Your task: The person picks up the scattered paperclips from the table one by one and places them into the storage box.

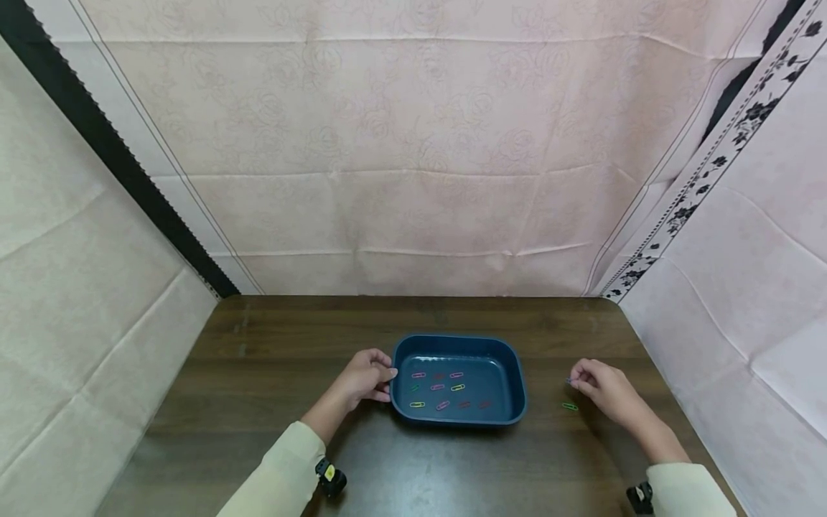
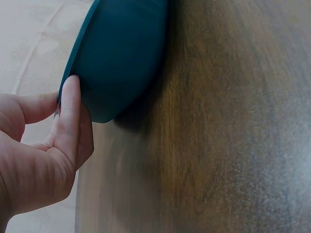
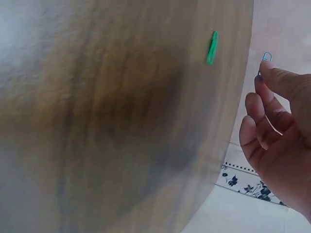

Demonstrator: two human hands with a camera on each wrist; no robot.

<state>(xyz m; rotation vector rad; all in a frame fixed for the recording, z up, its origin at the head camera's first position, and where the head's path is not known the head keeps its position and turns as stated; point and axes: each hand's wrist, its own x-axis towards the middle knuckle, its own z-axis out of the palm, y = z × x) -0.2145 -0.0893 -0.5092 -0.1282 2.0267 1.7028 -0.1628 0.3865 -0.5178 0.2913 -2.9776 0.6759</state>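
Note:
In the head view a dark blue tray (image 1: pixel 459 420) stands on the table, with several paper clips in pink, red, yellow and green spread over its floor; one is a yellow paper clip (image 1: pixel 417 404). My left hand (image 1: pixel 365 377) pinches the tray's left rim between thumb and fingers, which the left wrist view shows close up on the tray wall (image 2: pixel 116 58). Off to the right of the tray, my right hand (image 1: pixel 607 391) pinches a small blue paper clip (image 3: pixel 267 57) between thumb and forefinger, raised above the table. Near that hand a green paper clip (image 3: pixel 212 47) lies on the wood.
The brown wooden table (image 1: pixel 284 337) has rounded far corners. Pale patterned cloth (image 1: pixel 413 143) hangs behind it, and more white cloth flanks both sides. A floral border strip (image 1: pixel 717 158) runs along the right-hand cloth.

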